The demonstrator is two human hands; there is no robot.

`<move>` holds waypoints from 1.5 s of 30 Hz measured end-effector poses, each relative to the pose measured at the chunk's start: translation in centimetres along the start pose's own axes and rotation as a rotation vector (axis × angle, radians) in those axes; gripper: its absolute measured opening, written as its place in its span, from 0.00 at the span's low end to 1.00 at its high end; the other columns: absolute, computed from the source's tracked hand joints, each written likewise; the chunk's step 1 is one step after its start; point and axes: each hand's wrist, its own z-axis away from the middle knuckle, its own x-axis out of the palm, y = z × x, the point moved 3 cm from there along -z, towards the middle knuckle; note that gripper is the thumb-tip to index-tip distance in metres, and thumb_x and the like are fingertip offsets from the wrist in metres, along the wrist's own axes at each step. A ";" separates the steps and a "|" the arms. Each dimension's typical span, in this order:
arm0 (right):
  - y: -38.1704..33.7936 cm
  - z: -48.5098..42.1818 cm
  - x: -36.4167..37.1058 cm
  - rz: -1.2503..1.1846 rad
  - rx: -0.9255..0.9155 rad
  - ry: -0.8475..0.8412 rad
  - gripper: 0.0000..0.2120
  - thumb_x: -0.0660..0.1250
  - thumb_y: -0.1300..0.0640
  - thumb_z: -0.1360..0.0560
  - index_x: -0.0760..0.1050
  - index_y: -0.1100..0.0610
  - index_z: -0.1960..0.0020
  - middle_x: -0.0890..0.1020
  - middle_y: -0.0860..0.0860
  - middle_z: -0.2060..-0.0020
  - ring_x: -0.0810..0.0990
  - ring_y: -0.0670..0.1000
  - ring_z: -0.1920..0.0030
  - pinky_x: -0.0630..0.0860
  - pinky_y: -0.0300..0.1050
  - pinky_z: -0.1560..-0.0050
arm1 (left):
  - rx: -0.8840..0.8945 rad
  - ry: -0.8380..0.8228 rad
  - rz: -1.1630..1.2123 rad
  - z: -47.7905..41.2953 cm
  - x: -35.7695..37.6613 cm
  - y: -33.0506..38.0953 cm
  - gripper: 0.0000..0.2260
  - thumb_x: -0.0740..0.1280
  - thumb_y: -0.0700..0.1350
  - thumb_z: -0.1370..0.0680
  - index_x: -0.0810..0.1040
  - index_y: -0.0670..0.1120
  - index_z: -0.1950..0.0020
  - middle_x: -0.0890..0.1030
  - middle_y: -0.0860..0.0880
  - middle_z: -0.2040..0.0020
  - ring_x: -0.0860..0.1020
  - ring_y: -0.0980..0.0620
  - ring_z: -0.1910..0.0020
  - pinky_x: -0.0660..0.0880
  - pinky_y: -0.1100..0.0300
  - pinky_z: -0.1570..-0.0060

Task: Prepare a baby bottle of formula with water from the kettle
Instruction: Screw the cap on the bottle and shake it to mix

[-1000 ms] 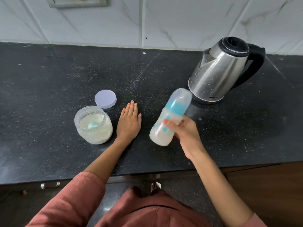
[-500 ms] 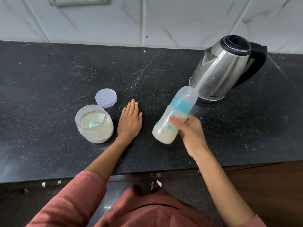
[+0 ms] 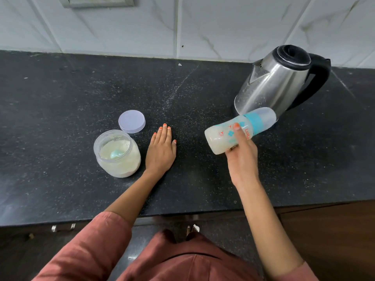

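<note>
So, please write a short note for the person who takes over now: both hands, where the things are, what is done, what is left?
Right hand: grips the capped baby bottle, tilted almost sideways above the counter, milky liquid inside.
Left hand: flat on the counter, empty.
Formula jar: open, scoop inside; its lid lies behind it.
Kettle: standing at the back right.
Done: bottle filled and closed.
Left: probably finish mixing, set the bottle down, close the jar.

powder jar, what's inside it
The open powder jar holds pale formula powder with a light teal scoop lying on top. The powder covers part of the scoop, and the jar's bottom cannot be seen.
</note>
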 end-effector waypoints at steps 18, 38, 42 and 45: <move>1.3 2.4 -0.2 0.426 0.099 -0.171 0.15 0.70 0.58 0.40 0.77 0.54 0.54 0.84 0.47 0.60 0.81 0.47 0.55 0.77 0.47 0.48 | 0.003 -0.002 0.000 -0.1 0.1 -0.1 0.23 0.47 0.48 0.18 0.50 0.40 0.25 0.51 0.44 0.24 0.50 0.48 0.24 0.45 0.56 0.27; 1.0 1.7 -0.1 0.451 0.097 -0.233 0.12 0.72 0.62 0.36 0.77 0.54 0.54 0.84 0.46 0.61 0.82 0.45 0.57 0.79 0.42 0.53 | 0.004 0.008 0.018 -0.1 0.1 0.0 0.23 0.49 0.47 0.18 0.52 0.39 0.25 0.53 0.43 0.24 0.51 0.47 0.24 0.47 0.55 0.27; 0.2 1.1 -0.7 0.426 0.061 -0.197 0.19 0.77 0.59 0.43 0.77 0.55 0.54 0.84 0.46 0.61 0.82 0.43 0.57 0.79 0.41 0.54 | 0.002 0.010 0.011 -0.1 0.0 0.0 0.23 0.48 0.47 0.18 0.52 0.39 0.25 0.53 0.43 0.24 0.51 0.47 0.24 0.47 0.54 0.27; -0.4 -0.1 -1.1 0.062 0.019 -0.011 0.14 0.68 0.57 0.32 0.74 0.54 0.47 0.82 0.48 0.54 0.81 0.44 0.53 0.80 0.41 0.52 | 0.005 0.016 0.008 -0.1 0.1 0.0 0.23 0.48 0.47 0.18 0.52 0.39 0.25 0.53 0.42 0.24 0.51 0.47 0.24 0.47 0.55 0.27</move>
